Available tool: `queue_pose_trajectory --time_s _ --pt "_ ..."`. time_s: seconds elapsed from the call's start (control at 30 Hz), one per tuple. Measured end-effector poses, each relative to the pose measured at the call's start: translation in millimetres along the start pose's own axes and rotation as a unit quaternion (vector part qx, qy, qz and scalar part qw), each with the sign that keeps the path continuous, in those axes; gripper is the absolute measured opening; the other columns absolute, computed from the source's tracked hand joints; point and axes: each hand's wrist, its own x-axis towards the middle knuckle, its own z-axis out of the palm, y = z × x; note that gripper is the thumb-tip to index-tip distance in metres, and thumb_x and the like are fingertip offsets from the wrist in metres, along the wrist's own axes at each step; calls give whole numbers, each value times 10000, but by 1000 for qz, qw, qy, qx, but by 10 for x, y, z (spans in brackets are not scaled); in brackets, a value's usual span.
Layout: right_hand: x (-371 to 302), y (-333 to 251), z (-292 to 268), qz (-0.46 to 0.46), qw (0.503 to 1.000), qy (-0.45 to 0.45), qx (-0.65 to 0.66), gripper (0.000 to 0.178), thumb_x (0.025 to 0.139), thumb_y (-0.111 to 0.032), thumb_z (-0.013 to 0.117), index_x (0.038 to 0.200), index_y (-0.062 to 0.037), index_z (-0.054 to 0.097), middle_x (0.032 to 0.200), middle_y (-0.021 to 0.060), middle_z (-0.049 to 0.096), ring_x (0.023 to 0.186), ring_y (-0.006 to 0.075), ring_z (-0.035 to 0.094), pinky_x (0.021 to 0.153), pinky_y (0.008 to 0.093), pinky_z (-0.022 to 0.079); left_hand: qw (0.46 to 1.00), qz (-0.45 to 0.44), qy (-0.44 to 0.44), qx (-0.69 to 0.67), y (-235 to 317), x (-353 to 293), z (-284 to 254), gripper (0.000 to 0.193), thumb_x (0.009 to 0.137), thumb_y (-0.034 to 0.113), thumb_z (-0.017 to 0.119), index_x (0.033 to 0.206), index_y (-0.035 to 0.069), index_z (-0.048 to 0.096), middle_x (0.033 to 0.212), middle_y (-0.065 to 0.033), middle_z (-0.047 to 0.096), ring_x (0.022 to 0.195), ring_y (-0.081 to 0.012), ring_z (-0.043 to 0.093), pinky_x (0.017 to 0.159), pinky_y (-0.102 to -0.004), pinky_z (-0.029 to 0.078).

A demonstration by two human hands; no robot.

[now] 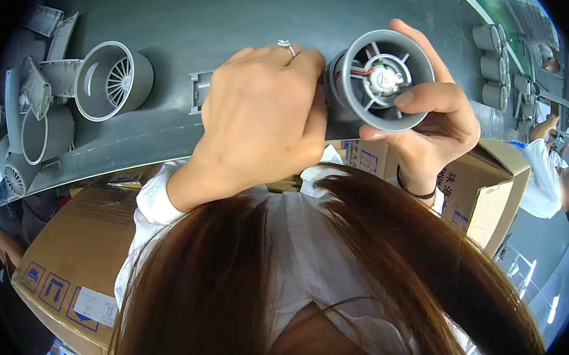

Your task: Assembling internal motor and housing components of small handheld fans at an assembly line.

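Note:
My right hand (444,119) grips a round grey plastic fan housing (383,80), its open end facing up. The thumb lies over the rim and the fingers wrap the far side. Inside the housing are spokes, a pale hub and a red wire. Beside it, my left hand (260,113) is closed with its back upward, close against the housing's left side. Its fingertips are hidden, so what they hold cannot be made out. A small grey plastic piece (196,92) lies on the dark green table (175,27), partly behind my left hand.
A larger grey cylinder with a spoked grille (113,81) stands at the left, near several grey shells (48,134) and flat parts. Several grey cylinders (492,67) line the right side. Cardboard boxes (72,252) sit below the table's near edge. Another person (549,182) is at far right.

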Motion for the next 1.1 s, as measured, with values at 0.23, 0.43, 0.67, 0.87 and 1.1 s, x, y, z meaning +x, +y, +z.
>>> queue_pose_trajectory --time_s 0.23,0.43,0.67,0.87,1.1 --pt "118 122 -158 5 996 -39 86 401 641 -92 843 837 -2 505 1193 415 497 1102 366 579 911 400 479 999 -28 -16 -4 10 73 -15 93 679 75 557 702 -15 543 659 -175 574 629 -366 568 608 -440 455" --pt "185 170 -332 42 995 -62 61 351 671 -98 826 835 14 537 1171 388 532 1047 304 605 863 327 480 996 -86 -14 -21 49 70 0 102 695 82 536 708 -18 554 689 -190 594 650 -384 574 620 -456 461" --pt "109 395 -504 90 987 -58 120 374 686 -170 829 879 7 561 924 97 597 885 160 588 797 243 451 993 -89 -3 -74 17 66 35 106 694 82 534 716 -13 575 691 -192 597 649 -390 570 611 -457 456" --pt "108 234 -244 67 972 -52 221 277 685 96 715 916 53 568 1150 233 598 992 212 601 868 325 485 995 -79 11 -60 -8 47 73 89 687 75 552 707 -10 571 668 -175 591 627 -367 572 595 -443 456" --pt "3 207 -183 39 984 -39 167 274 682 79 722 907 52 569 1155 241 596 988 217 601 879 331 478 998 -27 58 -3 -35 28 150 86 621 65 580 636 9 516 571 -132 513 542 -326 530 546 -412 440"
